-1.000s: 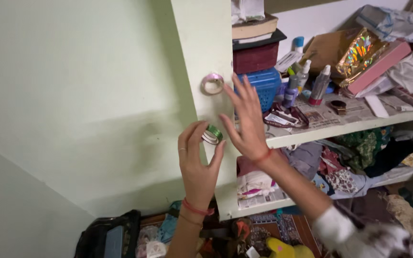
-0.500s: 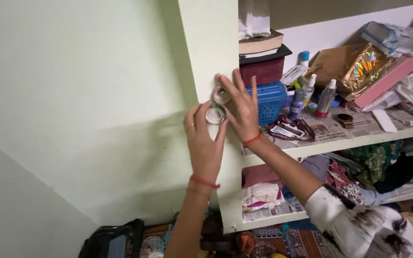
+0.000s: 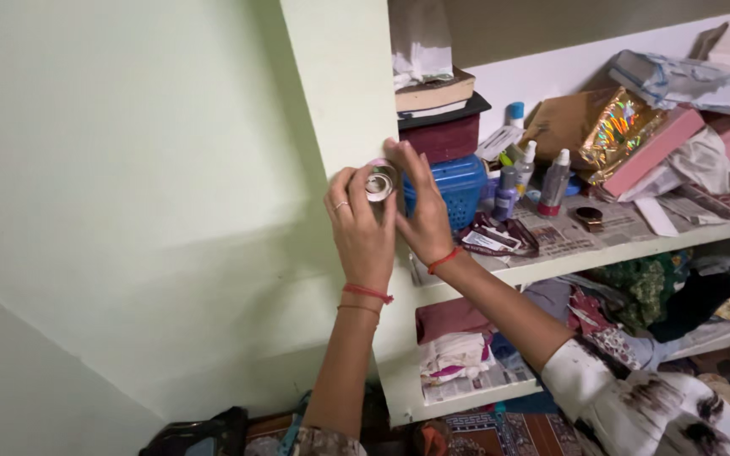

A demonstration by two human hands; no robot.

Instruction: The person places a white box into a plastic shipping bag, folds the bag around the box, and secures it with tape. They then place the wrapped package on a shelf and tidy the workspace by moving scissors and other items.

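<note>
The pale green shelf upright (image 3: 344,93) is the landmark here. To its right runs a crowded shelf (image 3: 601,249) lined with newspaper, carrying a blue basket (image 3: 460,187), a maroon box (image 3: 445,137) above the basket, and small bottles (image 3: 542,179) further right. Both hands meet at the upright's front edge. The left hand (image 3: 363,232) and right hand (image 3: 422,215) pinch a small roll of tape (image 3: 379,181) between their fingers, pressed against the upright just left of the basket. The roll looks light and stiff, a hollow ring with a smooth, possibly slippery rim; I judge it best gripped across its outer edge, thumb opposite forefinger, leaving the sticky face free.
</note>
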